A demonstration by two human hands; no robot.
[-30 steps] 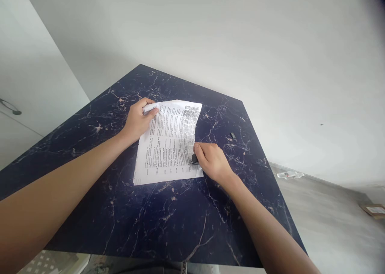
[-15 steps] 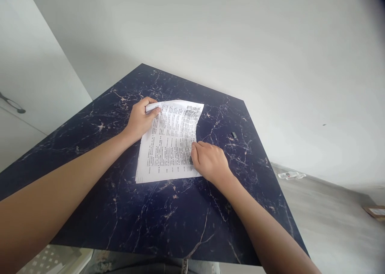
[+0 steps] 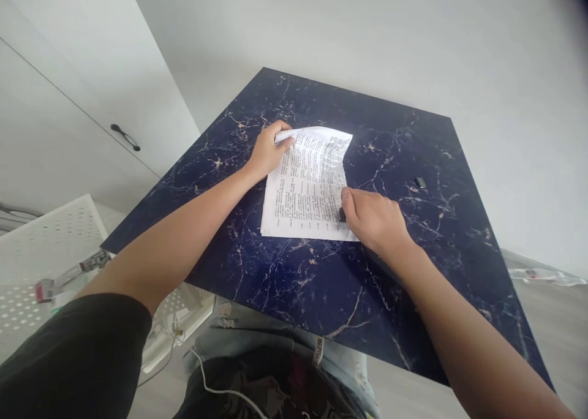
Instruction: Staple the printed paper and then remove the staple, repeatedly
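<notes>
Several printed sheets of paper (image 3: 305, 186), stacked together, lie on the dark blue marbled table, their far edge slightly lifted and curved. My left hand (image 3: 272, 146) pinches the stack at its far left corner, thumb on top. At the right edge, near the close corner, my right hand (image 3: 379, 220) is closed around a small black object (image 3: 342, 214). Only its end shows beside the thumb, over the paper, so its kind cannot be made out. Beyond my right hand, a small dark rectangular piece (image 3: 420, 182) lies on the table.
The marbled table (image 3: 294, 284) stands against a white wall. Left of it is a white perforated basket (image 3: 50, 241) with assorted items inside. A cabinet door with a dark handle (image 3: 125, 137) is farther left. A white cable (image 3: 220, 391) hangs across my lap.
The view has swung left and down, bringing the basket and my lap into sight. Both hands keep their places on the paper, and more of the black object shows by my right thumb.
</notes>
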